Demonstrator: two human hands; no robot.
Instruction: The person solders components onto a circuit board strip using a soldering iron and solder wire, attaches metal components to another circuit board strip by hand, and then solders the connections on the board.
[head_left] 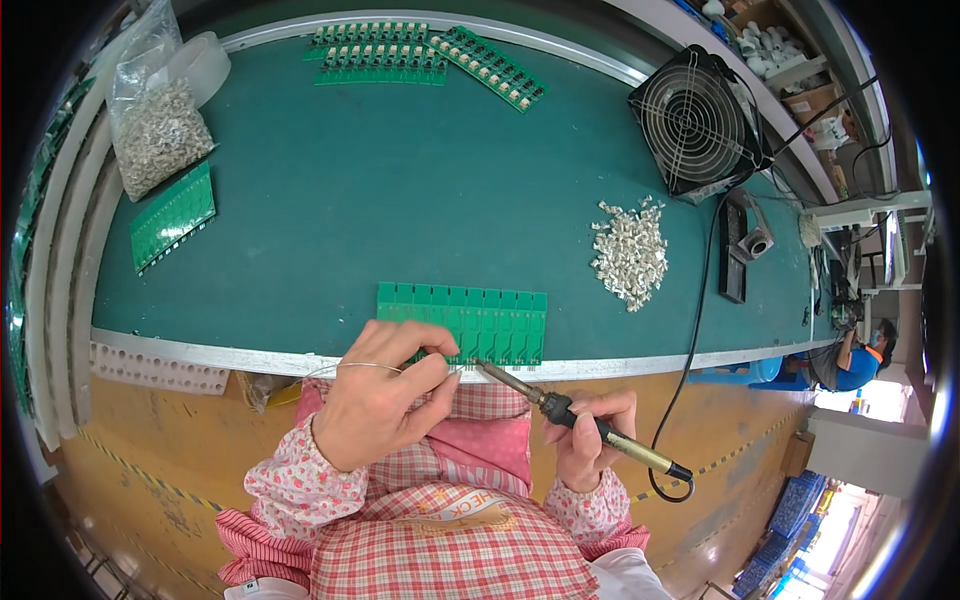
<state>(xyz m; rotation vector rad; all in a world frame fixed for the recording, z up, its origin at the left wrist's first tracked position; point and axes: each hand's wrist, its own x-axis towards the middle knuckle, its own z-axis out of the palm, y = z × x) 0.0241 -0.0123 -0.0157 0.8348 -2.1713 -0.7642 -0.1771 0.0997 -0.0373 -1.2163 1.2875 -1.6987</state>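
My left hand [385, 395] is closed on a thin solder wire [325, 367], its fingertips at the near edge of a green circuit board [460, 305]. The board lies at the bench's front edge, a row of pads along its near side. My right hand [590, 440] grips a soldering iron [530, 390] with a black cable. The iron's tip meets the board's near edge beside the wire's end; whether they touch is too small to tell. A pile of small pale components [630, 255] lies to the right of the board.
The green bench [420, 190] holds a black fan [690, 120], an iron stand [750, 240], populated boards [380, 55] at the back, a bag of components [160, 140] and another board [172, 215] at left. A co-worker [860, 365] is at the far right.
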